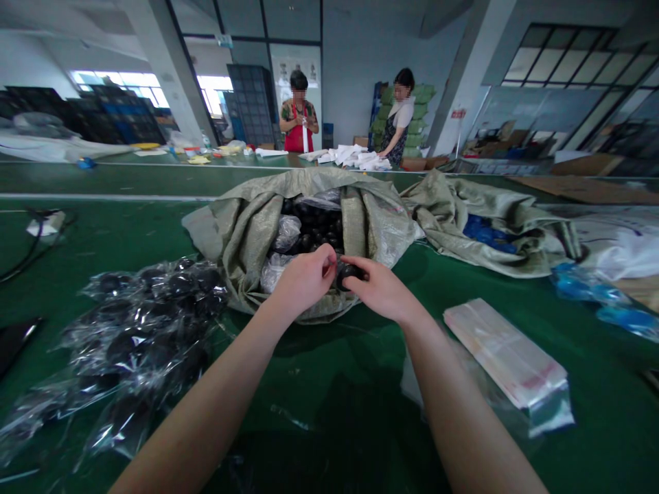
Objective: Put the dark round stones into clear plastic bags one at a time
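Observation:
My right hand (378, 287) grips a dark, rounded, shiny object (348, 274) between thumb and fingers. Right beside it, my left hand (307, 276) is closed in a pinch; what sits in its fingertips is hidden or too small to make out. Both hands are at the front lip of an open woven sack (241, 237). Inside the sack lie many black rounded objects (316, 223) like the held one, along with crumpled clear plastic (287, 233). To the left, a heap of black objects in clear bags (154, 309) covers the green table (329, 391).
A stack of flat clear plastic bags (507, 350) lies right of my right forearm. Farther right are a second woven sack (443, 213) with blue items (489, 232) and blue bagged pieces (592, 288). Two people (298, 120) work beyond white material (355, 158). Cables (33, 247) lie left.

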Demonstrator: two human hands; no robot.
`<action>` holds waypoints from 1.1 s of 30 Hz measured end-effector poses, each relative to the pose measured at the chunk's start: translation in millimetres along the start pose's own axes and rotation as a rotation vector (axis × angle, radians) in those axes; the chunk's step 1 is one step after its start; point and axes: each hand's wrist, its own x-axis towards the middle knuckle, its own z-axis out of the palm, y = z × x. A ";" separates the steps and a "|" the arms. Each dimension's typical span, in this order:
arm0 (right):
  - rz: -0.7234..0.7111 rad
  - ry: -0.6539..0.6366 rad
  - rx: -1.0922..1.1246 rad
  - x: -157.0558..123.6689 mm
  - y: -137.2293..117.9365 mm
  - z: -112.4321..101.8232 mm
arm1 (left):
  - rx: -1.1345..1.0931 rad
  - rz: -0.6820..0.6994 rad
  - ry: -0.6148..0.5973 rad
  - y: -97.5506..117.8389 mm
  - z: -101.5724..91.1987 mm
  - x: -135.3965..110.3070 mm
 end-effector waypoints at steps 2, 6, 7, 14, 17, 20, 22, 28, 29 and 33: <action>-0.005 0.058 -0.011 -0.7 0.2 0.0 | 0.007 -0.007 0.001 -0.2 -0.4 -0.1; -0.018 0.186 -0.134 -0.3 -1.1 3.2 | -0.009 0.001 0.005 -1.4 -0.5 0.1; -0.025 0.213 -0.165 0.3 -1.4 4.4 | -0.021 0.004 0.009 -2.1 -0.2 0.3; -0.046 0.195 -0.267 1.1 -4.8 9.6 | -0.068 -0.011 0.059 -6.4 0.4 2.5; -0.044 0.150 -0.279 -0.5 -7.5 9.8 | -0.047 -0.019 0.081 -6.9 -0.6 3.3; -0.071 0.176 -0.321 -1.5 -10.8 9.6 | -0.022 -0.024 0.099 -7.3 -0.7 3.9; -0.114 0.194 -0.343 -2.0 -12.9 9.3 | 0.000 -0.023 0.113 -7.6 -0.4 4.0; -0.178 0.193 -0.398 -3.0 -13.7 9.3 | 0.068 -0.045 0.111 -7.2 -1.4 3.5; -0.186 0.186 -0.417 -3.1 -13.1 9.4 | 0.081 -0.047 0.108 -7.3 -1.9 3.5; -0.224 0.193 -0.457 -2.7 -10.2 9.5 | 0.111 -0.040 0.105 -8.5 -3.2 3.6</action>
